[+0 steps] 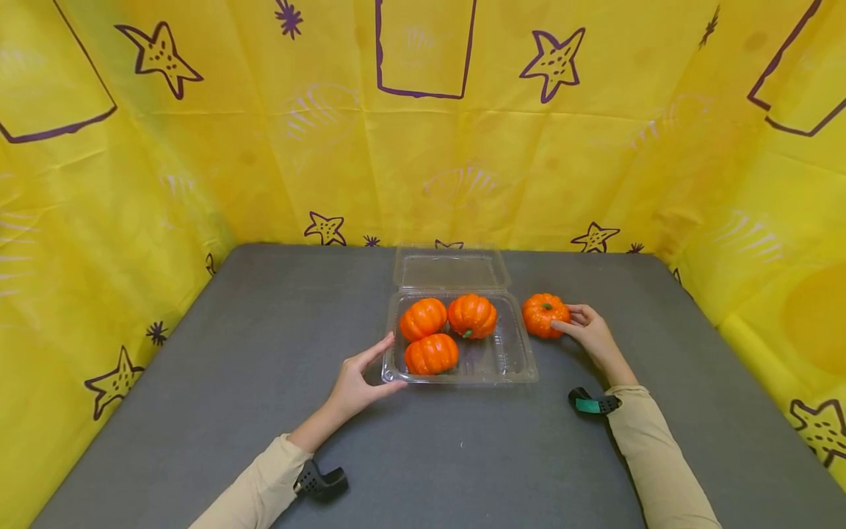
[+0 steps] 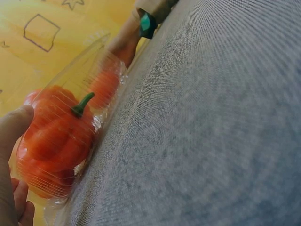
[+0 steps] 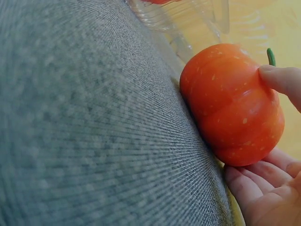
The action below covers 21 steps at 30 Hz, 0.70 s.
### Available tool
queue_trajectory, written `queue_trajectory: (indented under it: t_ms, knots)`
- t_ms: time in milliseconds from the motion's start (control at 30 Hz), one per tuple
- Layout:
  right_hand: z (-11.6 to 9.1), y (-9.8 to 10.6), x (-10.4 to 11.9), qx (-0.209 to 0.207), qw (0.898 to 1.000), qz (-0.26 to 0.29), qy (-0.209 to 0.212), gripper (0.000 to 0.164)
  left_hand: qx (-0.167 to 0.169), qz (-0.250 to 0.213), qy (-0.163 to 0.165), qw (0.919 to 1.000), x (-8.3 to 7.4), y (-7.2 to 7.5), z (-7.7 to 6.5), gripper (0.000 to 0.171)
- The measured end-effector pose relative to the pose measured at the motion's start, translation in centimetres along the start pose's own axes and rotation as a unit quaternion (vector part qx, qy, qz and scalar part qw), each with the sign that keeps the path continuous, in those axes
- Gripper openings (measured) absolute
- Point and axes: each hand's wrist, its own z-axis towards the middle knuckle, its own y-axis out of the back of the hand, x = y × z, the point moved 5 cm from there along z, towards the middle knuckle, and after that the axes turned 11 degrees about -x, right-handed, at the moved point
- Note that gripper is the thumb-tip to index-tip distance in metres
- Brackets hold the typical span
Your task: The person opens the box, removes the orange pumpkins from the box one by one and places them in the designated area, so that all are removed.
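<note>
A clear plastic clamshell box [image 1: 482,371] lies with its lid [image 1: 452,267] folded back, away from me. Three small orange pumpkins sit inside: a back-left one [image 1: 423,319], a front-left one [image 1: 432,354] and a back-middle one [image 1: 472,316]. My left hand [image 1: 355,383] touches the box's front-left corner, thumb and fingers spread in a V along its sides. To the right of the box, a speckled orange pumpkin [image 3: 230,103] with a green stem is on the table. My right hand [image 1: 591,334] grips it, thumb near the stem and fingers around the far side.
The grey cloth-covered table [image 1: 463,455] spreads around the box. Yellow patterned curtains [image 1: 423,169] enclose the back and both sides. A black wrist mount [image 1: 320,481] is on the left wrist, and another with a green patch [image 1: 587,405] is on the right.
</note>
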Motion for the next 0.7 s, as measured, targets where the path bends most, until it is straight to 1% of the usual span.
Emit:
queue_trajectory:
  t_ms: [100,200,300,400,533,600,700]
  knots:
    - [0.0,0.0,0.1,0.009,1.000,-0.012,-0.008,0.059,0.002,0.002,-0.001,1.0000,0.0,0.0,0.0,0.064]
    - [0.0,0.1,0.3,0.023,1.000,-0.011,-0.013,0.062,0.003,0.004,-0.003,1.0000,-0.1,0.1,0.1,0.064]
    - [0.0,0.3,0.9,0.030,0.999,0.009,-0.019,0.066,0.003,0.009,-0.009,0.9999,-0.2,0.3,0.3,0.064]
    - [-0.1,0.6,2.0,0.027,0.999,0.039,-0.011,0.066,0.004,0.012,-0.012,0.9999,-0.2,0.3,0.4,0.064]
    - [-0.4,0.8,3.3,0.021,0.997,0.070,0.025,0.064,0.000,0.012,-0.012,0.9999,-0.1,0.2,0.2,0.065]
    - [-0.5,0.8,3.8,0.019,0.994,0.093,0.045,0.061,0.000,0.011,-0.009,0.9999,-0.1,0.2,0.1,0.064]
    - [-0.6,0.8,4.7,0.022,0.985,0.152,0.081,0.056,0.003,0.011,-0.003,0.9999,0.0,0.0,0.0,0.064]
